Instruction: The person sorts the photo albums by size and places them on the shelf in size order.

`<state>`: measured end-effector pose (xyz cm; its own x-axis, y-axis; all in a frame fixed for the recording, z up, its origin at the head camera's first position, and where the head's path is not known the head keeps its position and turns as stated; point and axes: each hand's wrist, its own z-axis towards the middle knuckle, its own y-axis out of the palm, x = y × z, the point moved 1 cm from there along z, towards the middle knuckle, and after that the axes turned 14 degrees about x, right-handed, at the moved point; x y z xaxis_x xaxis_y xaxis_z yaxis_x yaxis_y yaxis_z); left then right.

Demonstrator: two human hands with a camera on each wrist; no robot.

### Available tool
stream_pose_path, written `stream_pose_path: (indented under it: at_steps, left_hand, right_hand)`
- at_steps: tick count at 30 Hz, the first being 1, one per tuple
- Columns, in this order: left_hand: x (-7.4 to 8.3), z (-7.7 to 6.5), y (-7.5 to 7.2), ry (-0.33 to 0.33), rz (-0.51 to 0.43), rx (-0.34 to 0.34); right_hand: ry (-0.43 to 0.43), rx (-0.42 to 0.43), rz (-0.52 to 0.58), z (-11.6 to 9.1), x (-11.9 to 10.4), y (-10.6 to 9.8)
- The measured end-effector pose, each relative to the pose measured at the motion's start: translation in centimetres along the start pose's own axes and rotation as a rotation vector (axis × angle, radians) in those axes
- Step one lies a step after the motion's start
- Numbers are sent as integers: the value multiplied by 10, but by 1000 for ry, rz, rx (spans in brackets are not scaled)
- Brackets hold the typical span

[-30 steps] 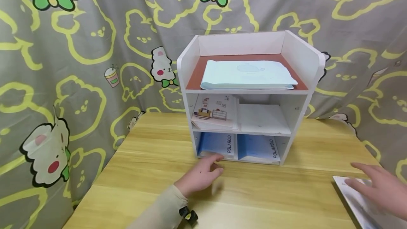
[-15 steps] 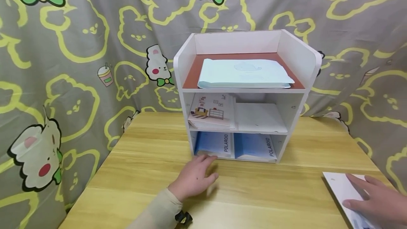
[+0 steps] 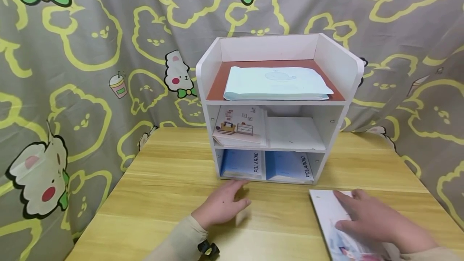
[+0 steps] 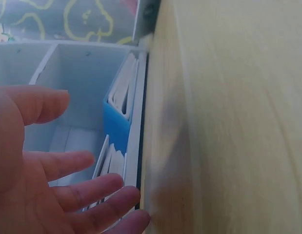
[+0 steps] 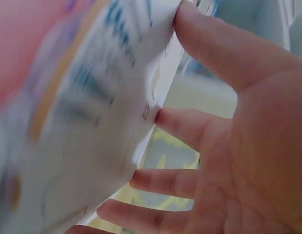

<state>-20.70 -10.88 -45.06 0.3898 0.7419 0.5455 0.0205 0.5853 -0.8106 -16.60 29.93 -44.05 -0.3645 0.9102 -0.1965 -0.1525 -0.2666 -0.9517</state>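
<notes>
My right hand (image 3: 373, 216) lies on a white book (image 3: 328, 212) with a coloured picture, at the table's right. In the right wrist view, the fingers (image 5: 177, 126) are spread and their tips touch the book's pale cover (image 5: 92, 146). My left hand (image 3: 221, 204) holds nothing and hovers low over the table, just in front of the small white shelf unit (image 3: 338, 71). Its spread fingers (image 4: 87, 192) overlap the bottom compartment in the left wrist view. Two blue items marked POLAROID (image 3: 241, 162) lie side by side in that compartment.
On the unit's brown top lies a pale blue packet (image 3: 279, 83) with a whale drawing. An illustrated white book (image 3: 239, 128) lies at left on the middle shelf (image 3: 295, 134). The wooden table (image 3: 163, 164) meets a patterned grey curtain (image 3: 152, 75) behind and at both sides.
My right hand has come down onto the white book and slid it leftward, nearer the shelf unit. The left hand has barely moved. The head view has shifted slightly.
</notes>
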Motion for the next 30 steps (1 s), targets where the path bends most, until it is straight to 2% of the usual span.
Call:
stream_pose_path:
  at_steps: [7, 15, 24, 30]
  left_hand:
    - [0, 1, 0, -28, -68, -24]
    - [1, 0, 3, -33, -96, -63]
    - [1, 0, 8, 4, -87, -65]
    - [-1, 4, 13, -78, -182, -74]
  right_hand:
    - [-48, -25, -21, 29, -55, 12]
    - [-54, -53, -4, 50, -100, 25]
    - [27, -106, 32, 71, -141, 34]
    - [33, -94, 32, 78, -153, 39]
